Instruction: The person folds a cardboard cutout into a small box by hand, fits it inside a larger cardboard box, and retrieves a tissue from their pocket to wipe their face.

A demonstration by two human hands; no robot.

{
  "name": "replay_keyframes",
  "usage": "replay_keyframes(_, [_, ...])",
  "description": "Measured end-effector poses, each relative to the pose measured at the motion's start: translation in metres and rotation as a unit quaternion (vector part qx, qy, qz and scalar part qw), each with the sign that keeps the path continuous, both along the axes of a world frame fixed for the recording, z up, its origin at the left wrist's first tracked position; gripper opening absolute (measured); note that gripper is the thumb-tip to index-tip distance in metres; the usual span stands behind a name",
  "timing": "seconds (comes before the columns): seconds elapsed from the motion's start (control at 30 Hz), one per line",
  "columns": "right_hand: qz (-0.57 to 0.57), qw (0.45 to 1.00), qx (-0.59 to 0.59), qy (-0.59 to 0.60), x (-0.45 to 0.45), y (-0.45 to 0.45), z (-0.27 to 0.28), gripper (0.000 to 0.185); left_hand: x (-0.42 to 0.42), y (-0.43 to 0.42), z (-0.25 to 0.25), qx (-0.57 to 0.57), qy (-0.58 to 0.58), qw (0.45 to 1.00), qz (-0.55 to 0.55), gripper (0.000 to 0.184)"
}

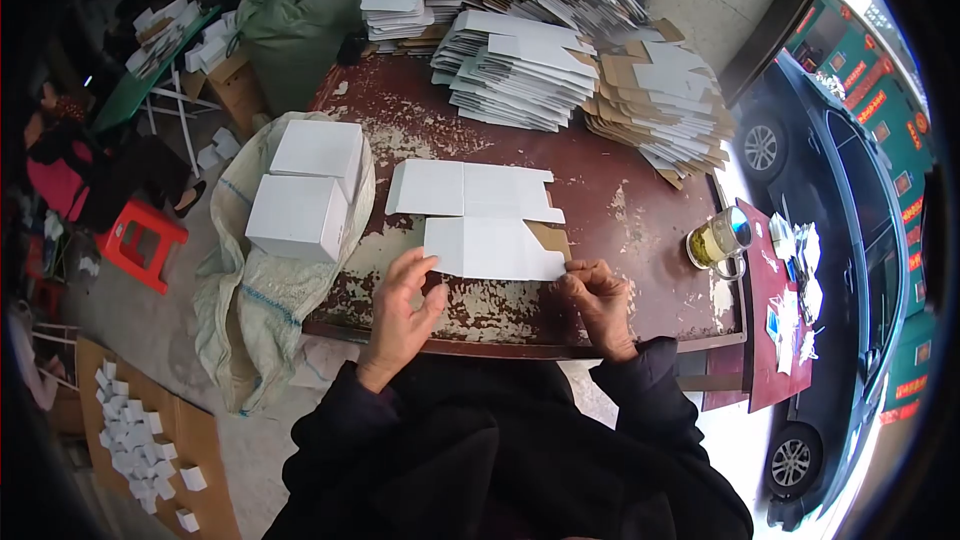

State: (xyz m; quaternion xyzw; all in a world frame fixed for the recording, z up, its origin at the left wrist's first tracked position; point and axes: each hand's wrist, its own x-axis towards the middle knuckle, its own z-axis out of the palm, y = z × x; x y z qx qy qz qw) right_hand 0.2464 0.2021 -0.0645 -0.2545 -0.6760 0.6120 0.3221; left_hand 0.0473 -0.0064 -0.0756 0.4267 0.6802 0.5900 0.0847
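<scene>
A flat, unfolded white carton sheet (490, 202) lies on the worn red table (640, 230) in front of me. My left hand (404, 312) is at its lower left corner, palm turned inward, with thumb and fingers apart. At the lower right corner my right hand (598, 302) pinches the sheet's edge between thumb and fingers. To the left, two closed white boxes (300, 215) sit in an open woven sack (235, 270).
Stacks of flat cartons (525, 70) stand along the table's far side. A glass mug of tea (718, 240) is near the right edge. Small boxes (140, 440) lie on cardboard at lower left. A person (110, 175) sits at left; a car (830, 240) stands at right.
</scene>
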Motion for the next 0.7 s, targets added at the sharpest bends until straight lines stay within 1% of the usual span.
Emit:
replay_keyframes(0.03, [0.000, 1.000, 0.001, -0.002, 0.000, 0.002, -0.001, 0.010, -0.001, 0.001, 0.000, 0.001, -0.002, 1.000, 0.000, 0.041])
replay_keyframes(0.17, [0.002, 0.999, -0.004, -0.048, 0.012, 0.001, -0.011, 0.012, 0.007, -0.001, 0.000, -0.046, 0.070, 0.996, 0.005, 0.041])
replay_keyframes(0.23, [0.010, 0.992, -0.064, -0.112, 0.013, -0.004, 0.005, 0.016, 0.007, 0.003, -0.006, -0.012, 0.035, 0.999, 0.020, 0.040])
replay_keyframes(0.27, [0.011, 0.988, -0.083, -0.127, 0.015, -0.009, 0.004, 0.016, 0.007, 0.001, -0.012, -0.031, 0.020, 0.999, 0.019, 0.040])
replay_keyframes(0.33, [0.031, 0.988, -0.121, -0.094, 0.011, -0.006, 0.006, 0.019, -0.002, 0.009, -0.023, 0.042, -0.070, 0.996, 0.023, 0.044])
replay_keyframes(0.37, [0.031, 0.986, -0.128, -0.101, 0.012, -0.005, 0.006, 0.019, -0.005, 0.010, -0.025, 0.034, -0.078, 0.996, 0.023, 0.044])
replay_keyframes(0.5, [0.102, 0.984, -0.057, -0.136, 0.017, 0.005, 0.013, 0.018, -0.019, 0.016, -0.013, -0.060, -0.193, 0.978, 0.052, 0.049])
replay_keyframes(0.53, [0.104, 0.983, -0.060, -0.139, 0.017, 0.008, 0.019, 0.018, -0.019, 0.016, -0.013, -0.062, -0.197, 0.977, 0.053, 0.049])
replay_keyframes(0.6, [0.114, 0.967, 0.079, -0.215, 0.015, 0.015, 0.034, 0.018, -0.019, 0.016, -0.013, -0.058, -0.204, 0.976, 0.053, 0.050])
replay_keyframes(0.67, [0.123, 0.926, 0.218, -0.282, 0.008, 0.022, 0.041, 0.018, -0.018, 0.016, -0.013, -0.052, -0.209, 0.975, 0.054, 0.052])
replay_keyframes(0.7, [0.125, 0.926, 0.217, -0.281, 0.002, 0.024, 0.039, 0.018, -0.018, 0.016, -0.013, -0.053, -0.209, 0.975, 0.056, 0.052])
